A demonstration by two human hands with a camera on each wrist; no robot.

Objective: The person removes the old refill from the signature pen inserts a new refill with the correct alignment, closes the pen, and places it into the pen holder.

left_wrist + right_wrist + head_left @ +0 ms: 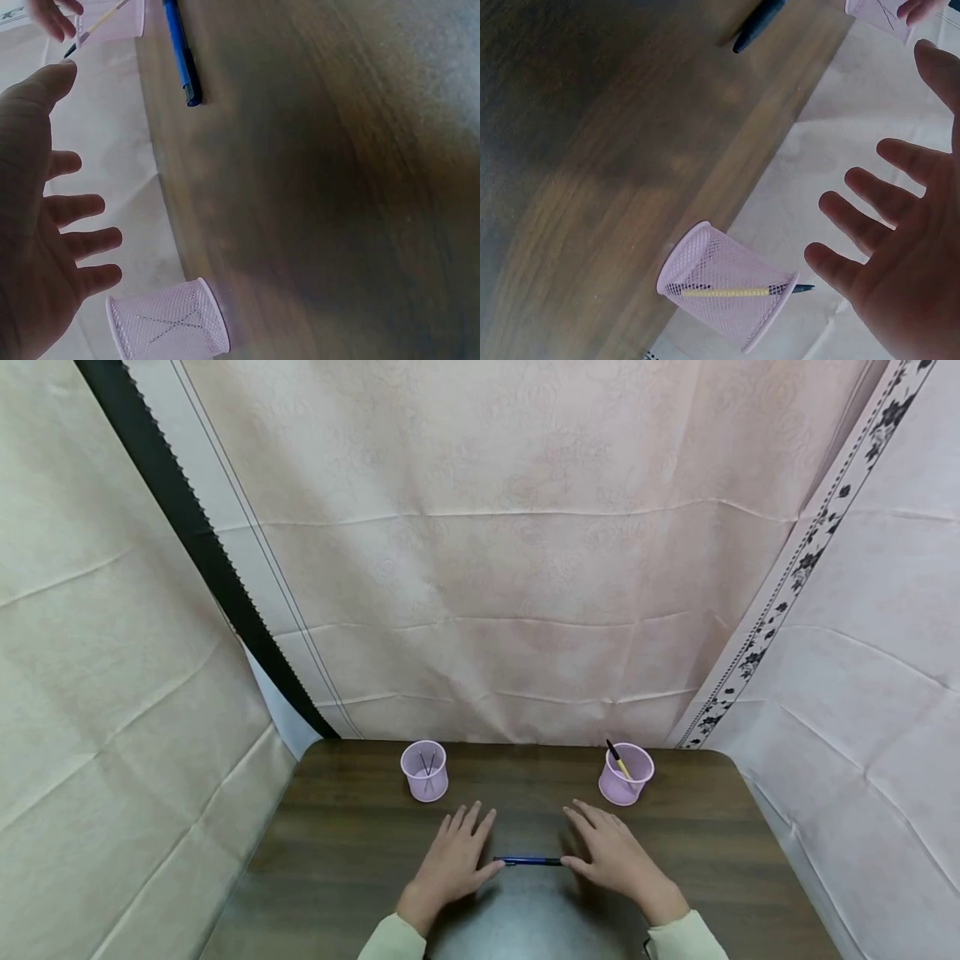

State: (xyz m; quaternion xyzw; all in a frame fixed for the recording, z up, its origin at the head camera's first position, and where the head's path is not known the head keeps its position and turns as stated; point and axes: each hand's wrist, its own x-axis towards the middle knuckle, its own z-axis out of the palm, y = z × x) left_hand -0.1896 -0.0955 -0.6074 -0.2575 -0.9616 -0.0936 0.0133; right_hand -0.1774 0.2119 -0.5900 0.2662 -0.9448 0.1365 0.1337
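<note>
A blue pen (pixel 528 861) with a dark end lies crosswise on the wooden table between the two hands. My left hand (pixel 454 857) is spread over the table, its thumb close to the pen's left end; the wrist view shows nothing in its grasp. On the other side my right hand (pixel 609 853) is likewise extended and holds nothing, thumb by the pen's dark end. Beyond the left hand stands a pink mesh cup (pixel 425 772) with thin dark sticks showing in it. A second pink mesh cup (pixel 731 289) holds a yellow and black pen (pixel 727 292), beyond the right hand.
Both cups stand upright near the far edge of the dark wooden table (pixel 337 835). Behind it hangs a pale cloth (pixel 510 610), with more cloth at the left and right sides. A black strip (pixel 202 539) runs down the left cloth.
</note>
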